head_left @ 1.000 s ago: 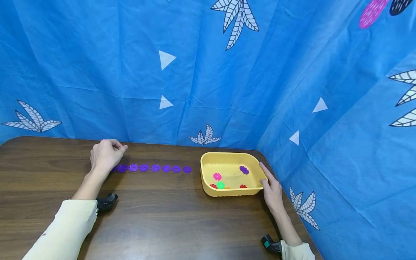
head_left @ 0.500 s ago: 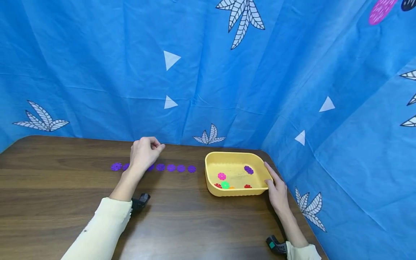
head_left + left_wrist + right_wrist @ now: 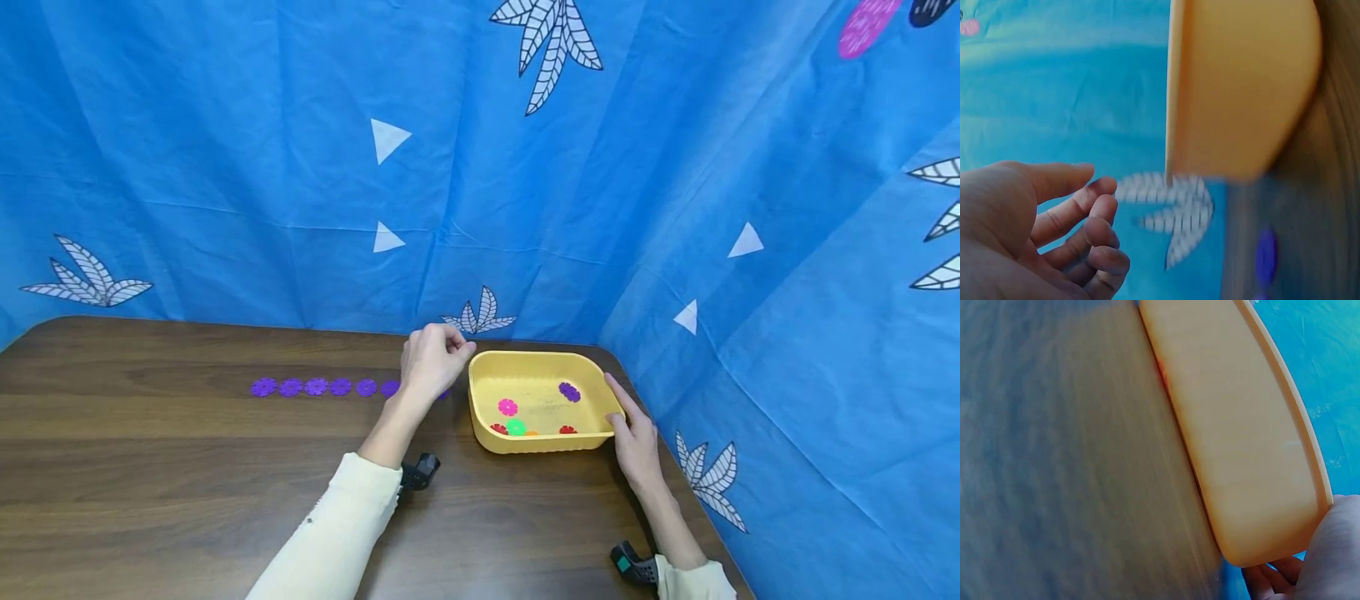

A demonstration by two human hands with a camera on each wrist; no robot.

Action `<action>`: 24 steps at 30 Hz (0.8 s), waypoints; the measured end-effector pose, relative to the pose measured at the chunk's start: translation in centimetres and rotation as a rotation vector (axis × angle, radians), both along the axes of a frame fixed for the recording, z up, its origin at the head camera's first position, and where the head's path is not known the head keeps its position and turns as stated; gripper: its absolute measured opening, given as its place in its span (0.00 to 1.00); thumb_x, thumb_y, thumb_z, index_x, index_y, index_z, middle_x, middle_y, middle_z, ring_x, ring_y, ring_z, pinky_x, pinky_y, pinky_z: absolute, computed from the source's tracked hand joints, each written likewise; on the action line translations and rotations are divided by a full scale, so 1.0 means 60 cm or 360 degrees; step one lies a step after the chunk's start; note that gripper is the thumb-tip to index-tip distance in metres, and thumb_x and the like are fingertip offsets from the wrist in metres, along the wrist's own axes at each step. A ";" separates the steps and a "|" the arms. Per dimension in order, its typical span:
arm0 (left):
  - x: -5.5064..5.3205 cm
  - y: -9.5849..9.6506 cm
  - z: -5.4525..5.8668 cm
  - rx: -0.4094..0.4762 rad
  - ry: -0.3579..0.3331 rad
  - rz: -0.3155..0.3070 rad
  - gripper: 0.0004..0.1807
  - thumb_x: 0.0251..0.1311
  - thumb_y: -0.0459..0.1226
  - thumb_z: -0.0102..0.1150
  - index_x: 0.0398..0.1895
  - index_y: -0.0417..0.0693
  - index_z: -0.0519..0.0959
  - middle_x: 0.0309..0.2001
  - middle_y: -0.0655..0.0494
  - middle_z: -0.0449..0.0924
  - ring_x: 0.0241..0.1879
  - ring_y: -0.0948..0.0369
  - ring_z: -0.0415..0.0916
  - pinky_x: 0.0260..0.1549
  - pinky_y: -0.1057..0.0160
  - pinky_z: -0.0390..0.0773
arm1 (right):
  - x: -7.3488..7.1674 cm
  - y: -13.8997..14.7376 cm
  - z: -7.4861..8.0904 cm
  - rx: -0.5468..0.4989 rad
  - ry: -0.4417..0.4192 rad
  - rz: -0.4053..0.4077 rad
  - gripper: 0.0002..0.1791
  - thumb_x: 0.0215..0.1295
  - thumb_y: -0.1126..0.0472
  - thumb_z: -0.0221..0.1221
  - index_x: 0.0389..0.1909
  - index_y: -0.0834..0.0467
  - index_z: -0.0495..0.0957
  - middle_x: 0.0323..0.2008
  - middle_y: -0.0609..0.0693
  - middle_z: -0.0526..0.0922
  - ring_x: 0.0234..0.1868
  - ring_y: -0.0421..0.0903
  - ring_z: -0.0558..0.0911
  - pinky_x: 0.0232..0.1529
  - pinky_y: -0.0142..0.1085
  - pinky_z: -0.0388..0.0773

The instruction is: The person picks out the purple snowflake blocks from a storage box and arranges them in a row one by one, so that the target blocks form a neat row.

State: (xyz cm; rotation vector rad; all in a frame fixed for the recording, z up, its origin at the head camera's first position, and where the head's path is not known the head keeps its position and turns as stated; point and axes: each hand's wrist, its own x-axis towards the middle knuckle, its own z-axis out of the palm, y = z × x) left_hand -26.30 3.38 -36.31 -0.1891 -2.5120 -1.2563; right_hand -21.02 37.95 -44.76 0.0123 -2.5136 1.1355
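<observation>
Loosely curled and holding nothing, my left hand (image 3: 435, 360) hovers at the left end of a yellow plastic basket (image 3: 547, 443). The left wrist view shows thumb and fingertips near each other, just off the basket's wall (image 3: 1241, 87). My right hand (image 3: 637, 446) grips the basket's right end, thumb on the rim, fingers along the outside. Inside lie a pink disc (image 3: 507, 407), a green disc (image 3: 516, 427), purple discs (image 3: 570, 392), red ones and a bit of orange. A row of purple notched discs (image 3: 316, 387) lies left of the basket; my left forearm hides part of it.
The brown wooden table (image 3: 187, 483) carries everything. A blue patterned curtain (image 3: 315, 167) hangs behind it and along the right side. Each wrist wears a black camera, the left one (image 3: 422, 472) close over the table.
My left hand has swept right along the row of purple discs, from its left part to the basket's left end. The right hand stays on the basket, which has not moved.
</observation>
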 end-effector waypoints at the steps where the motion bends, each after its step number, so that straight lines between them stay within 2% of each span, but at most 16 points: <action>1: 0.000 0.015 0.000 0.0009 0.0006 -0.0018 0.12 0.65 0.42 0.71 0.24 0.51 0.86 0.22 0.58 0.80 0.27 0.57 0.76 0.31 0.58 0.73 | 0.000 0.001 0.000 0.0001 0.0001 0.0000 0.34 0.78 0.69 0.47 0.80 0.43 0.66 0.77 0.51 0.70 0.78 0.52 0.69 0.63 0.12 0.57; 5: 0.005 0.066 0.003 0.0063 0.0024 -0.0119 0.13 0.66 0.41 0.71 0.23 0.50 0.86 0.22 0.58 0.80 0.27 0.58 0.76 0.31 0.59 0.72 | 0.001 0.001 0.002 0.0002 0.0011 0.0010 0.33 0.78 0.69 0.47 0.80 0.44 0.66 0.77 0.51 0.71 0.77 0.53 0.70 0.62 0.12 0.58; 11: 0.012 0.124 0.006 0.0112 0.0045 -0.0222 0.13 0.66 0.40 0.71 0.22 0.51 0.84 0.21 0.59 0.79 0.26 0.59 0.75 0.29 0.60 0.73 | 0.001 0.003 0.003 -0.0002 0.0018 0.0007 0.33 0.77 0.70 0.48 0.79 0.44 0.67 0.76 0.51 0.72 0.74 0.52 0.73 0.62 0.14 0.61; 13: 0.011 0.142 0.005 0.0129 0.0050 -0.0245 0.13 0.66 0.39 0.70 0.22 0.50 0.84 0.21 0.60 0.79 0.26 0.60 0.74 0.30 0.61 0.72 | 0.000 0.005 0.003 0.0006 0.0016 0.0002 0.33 0.78 0.70 0.48 0.79 0.44 0.67 0.76 0.50 0.72 0.74 0.52 0.73 0.68 0.21 0.64; 16: 0.008 0.170 0.002 0.0173 0.0037 -0.0283 0.13 0.67 0.39 0.70 0.22 0.50 0.85 0.21 0.60 0.79 0.26 0.61 0.73 0.30 0.63 0.71 | -0.001 0.007 0.004 0.0014 0.0024 0.0010 0.33 0.78 0.70 0.48 0.79 0.45 0.67 0.76 0.52 0.72 0.76 0.54 0.71 0.75 0.40 0.68; 18: 0.006 0.187 -0.001 0.0194 0.0036 -0.0322 0.13 0.67 0.37 0.70 0.22 0.48 0.85 0.22 0.59 0.80 0.26 0.61 0.73 0.29 0.64 0.71 | -0.003 0.007 0.005 0.0004 0.0021 0.0040 0.33 0.78 0.70 0.48 0.80 0.46 0.67 0.76 0.53 0.71 0.76 0.56 0.71 0.76 0.53 0.67; 21: 0.002 0.211 -0.009 0.0134 -0.0010 -0.0446 0.10 0.68 0.35 0.68 0.26 0.46 0.88 0.25 0.57 0.84 0.29 0.60 0.77 0.30 0.64 0.75 | -0.004 0.008 0.004 -0.0015 0.0007 0.0074 0.33 0.78 0.70 0.48 0.80 0.47 0.66 0.77 0.53 0.70 0.77 0.57 0.70 0.75 0.58 0.66; 24: -0.001 0.232 -0.020 -0.0046 -0.0080 -0.0602 0.05 0.69 0.33 0.66 0.36 0.45 0.90 0.36 0.55 0.89 0.40 0.58 0.82 0.40 0.63 0.81 | -0.001 0.011 0.006 -0.0005 0.0017 0.0051 0.33 0.77 0.70 0.49 0.80 0.46 0.67 0.76 0.53 0.72 0.74 0.55 0.73 0.74 0.51 0.70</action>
